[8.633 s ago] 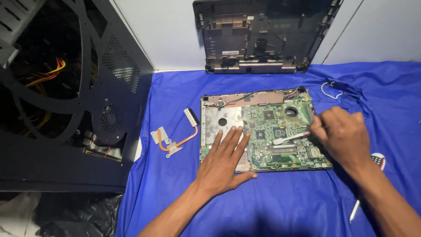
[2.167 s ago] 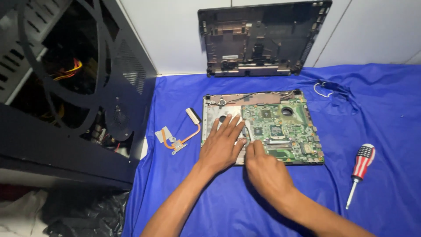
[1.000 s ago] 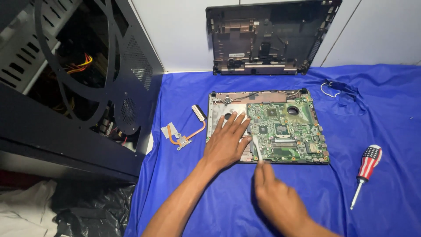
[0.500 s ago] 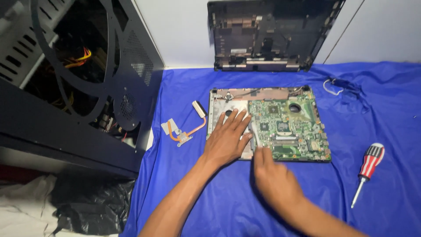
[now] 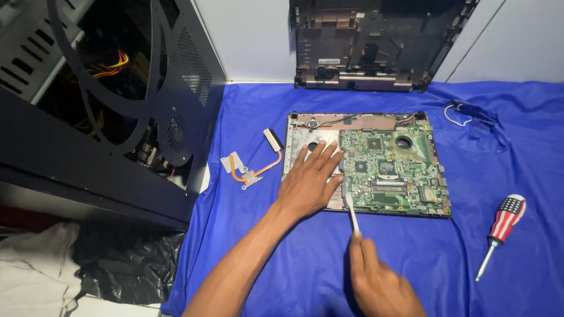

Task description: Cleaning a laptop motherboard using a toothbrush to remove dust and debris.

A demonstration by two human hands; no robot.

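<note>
You are working at a tabletop point(image 5: 264, 252) that a blue cloth is covering, with a pale wall behind it. At the far left, an open black computer case point(image 5: 106, 117) is standing with coloured wiring showing inside. Below it, a black plastic bag point(image 5: 126, 267) and pale fabric are lying off the cloth edge.

Moving right, a copper heat pipe assembly point(image 5: 251, 164) is lying on the cloth, just beside the left edge of the laptop base point(image 5: 317, 126).

Your left hand point(image 5: 308, 182) is lying flat, fingers spread wide, palm down on the left part of the laptop base and touching the left edge of the green motherboard point(image 5: 390, 173). It is holding nothing.

Your right hand point(image 5: 379, 282) is sitting nearer to you, below the board, fingers closed on a thin white tool point(image 5: 351, 210). The tool's long axis is running away from you and slightly left, and its tip is meeting the near left edge of the motherboard, just beside your left thumb. The board is lying directly ahead of the right hand, with its long axis running left to right.

Behind the board, a dark laptop shell point(image 5: 376, 44) is leaning against the wall. A loose cable point(image 5: 464, 111) is lying at the right rear, and a striped-handle screwdriver point(image 5: 500, 226) is resting well apart at the right.
</note>
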